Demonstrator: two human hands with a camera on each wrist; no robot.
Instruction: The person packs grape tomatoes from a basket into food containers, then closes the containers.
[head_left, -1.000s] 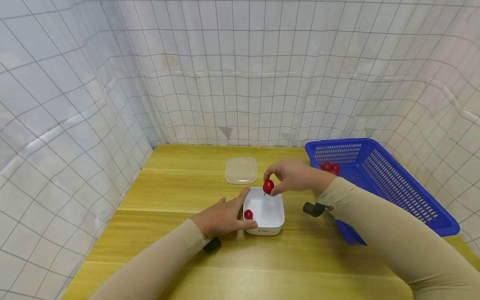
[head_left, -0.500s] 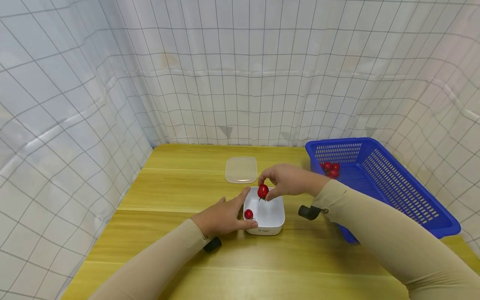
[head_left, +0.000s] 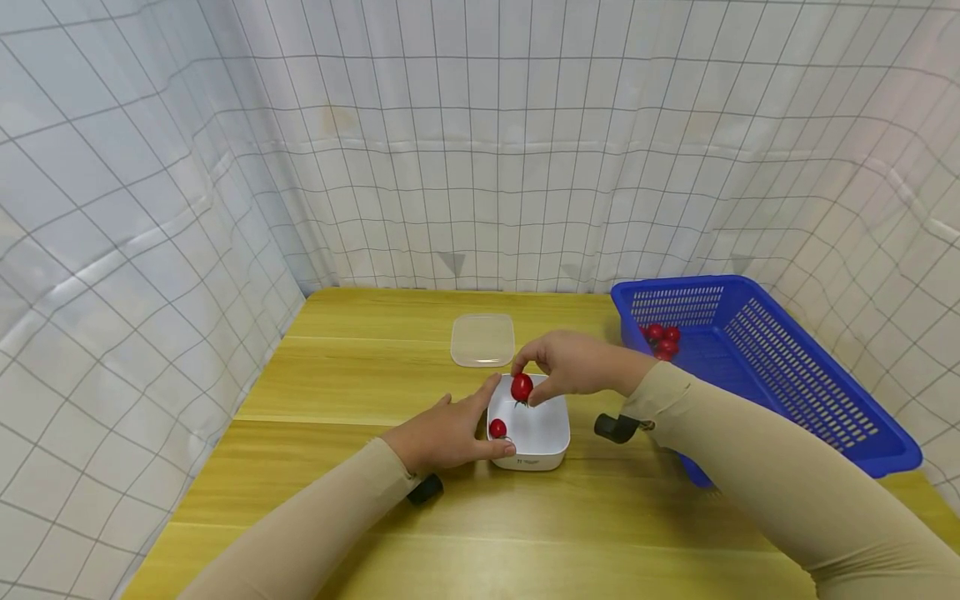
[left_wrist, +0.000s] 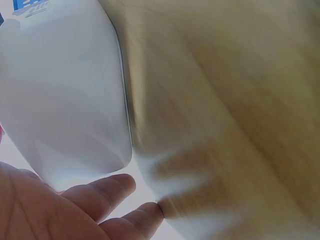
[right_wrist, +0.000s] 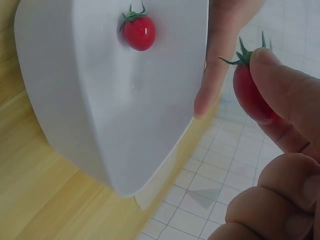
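Over the box (head_left: 542, 423), the right hand (head_left: 579, 364), clamped on a tomato (head_left: 521, 387), could drop it outside by releasing too far leftward; the left hand (head_left: 444, 432), spread apart, touches the box.

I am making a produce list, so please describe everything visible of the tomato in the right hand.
The tomato is red, smooth, glossy and oval. The right hand pinches it between thumb and finger above the open white container, seemingly clear of it. Thin green sepals crown its stem end, lowest in the head view. Fingers hide part.
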